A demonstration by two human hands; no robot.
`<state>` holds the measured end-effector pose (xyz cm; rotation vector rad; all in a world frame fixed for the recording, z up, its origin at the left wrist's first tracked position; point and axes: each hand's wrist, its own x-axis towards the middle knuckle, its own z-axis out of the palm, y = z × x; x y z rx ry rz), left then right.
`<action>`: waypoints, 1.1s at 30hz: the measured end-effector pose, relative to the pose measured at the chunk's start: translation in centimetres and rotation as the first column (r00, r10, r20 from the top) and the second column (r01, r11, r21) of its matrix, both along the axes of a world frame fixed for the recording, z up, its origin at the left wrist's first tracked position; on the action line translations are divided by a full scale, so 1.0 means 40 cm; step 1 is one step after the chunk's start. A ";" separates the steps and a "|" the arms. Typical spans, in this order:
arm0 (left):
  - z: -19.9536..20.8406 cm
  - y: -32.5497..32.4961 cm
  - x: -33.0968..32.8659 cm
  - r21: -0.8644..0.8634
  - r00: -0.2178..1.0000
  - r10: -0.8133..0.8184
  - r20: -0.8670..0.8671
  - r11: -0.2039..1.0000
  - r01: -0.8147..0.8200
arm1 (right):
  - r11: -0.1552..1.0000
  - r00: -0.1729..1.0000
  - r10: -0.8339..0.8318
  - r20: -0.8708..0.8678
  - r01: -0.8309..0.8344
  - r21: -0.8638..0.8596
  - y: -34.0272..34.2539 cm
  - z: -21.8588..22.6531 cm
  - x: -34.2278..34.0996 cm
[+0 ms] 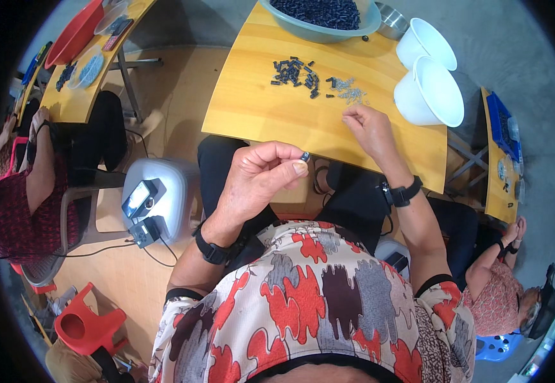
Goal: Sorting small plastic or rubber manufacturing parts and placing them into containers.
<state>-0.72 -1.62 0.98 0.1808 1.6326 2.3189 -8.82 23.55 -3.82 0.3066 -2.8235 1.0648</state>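
Between thumb and forefinger, my left hand (261, 175) pinches a small dark cylindrical piece (305, 157) just off the table's near edge. My right hand (372, 131) is over the near right part of the table, its fingertips drawn together; whether something tiny is between them cannot be made out. Just beyond those fingertips lies a loose pile of small clear plastic pieces (353, 94). To its left, several dark cylindrical pieces (290, 71) are scattered on the yellow wooden table (245, 105).
A big basin (319, 33) full of dark pieces stands at the far side, beside a metal bowl (391, 22). Two white buckets (427, 96) line the right edge. People sit at other tables left and right. A plastic stool (156, 191) holding black devices is at my left.
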 end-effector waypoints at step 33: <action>-0.001 -0.003 -0.004 0.021 0.998 0.040 0.038 0.999 -0.041 | 0.742 0.955 0.194 0.225 0.008 -0.671 -0.123 0.114 0.002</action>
